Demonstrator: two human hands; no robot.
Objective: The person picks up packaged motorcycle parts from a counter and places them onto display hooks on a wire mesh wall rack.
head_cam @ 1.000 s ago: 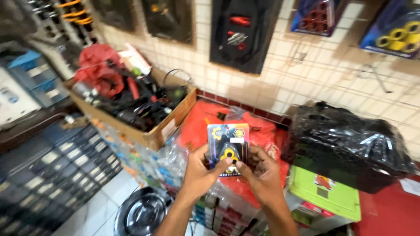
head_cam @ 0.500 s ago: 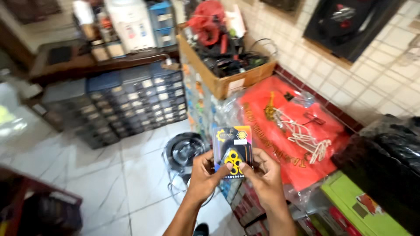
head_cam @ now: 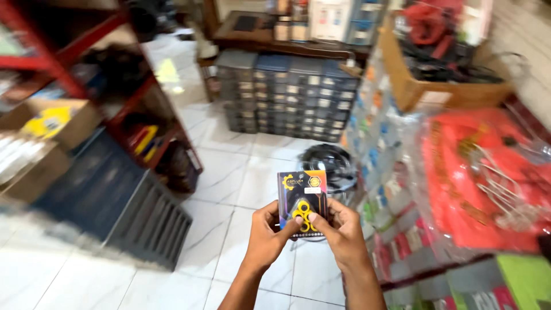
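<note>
A small flat blister pack (head_cam: pixel 302 195), dark with colourful print and several yellow ring-shaped parts under clear plastic, is held upright in front of me above the tiled floor. My left hand (head_cam: pixel 267 235) grips its lower left edge. My right hand (head_cam: pixel 340 232) grips its lower right side, thumb pressed over the yellow parts. Both forearms reach up from the bottom of the view.
A red metal shelf rack (head_cam: pixel 86 63) with cardboard boxes stands on the left. Grey small-parts drawer cabinets (head_cam: pixel 287 95) sit ahead. On the right are red plastic bags (head_cam: pixel 476 172), a cardboard box of parts (head_cam: pixel 436 86) and a black coiled part (head_cam: pixel 330 161) on the floor.
The view has swung left, away from the tiled wall toward the floor and the red rack. Both hands still hold the pack the same way.
</note>
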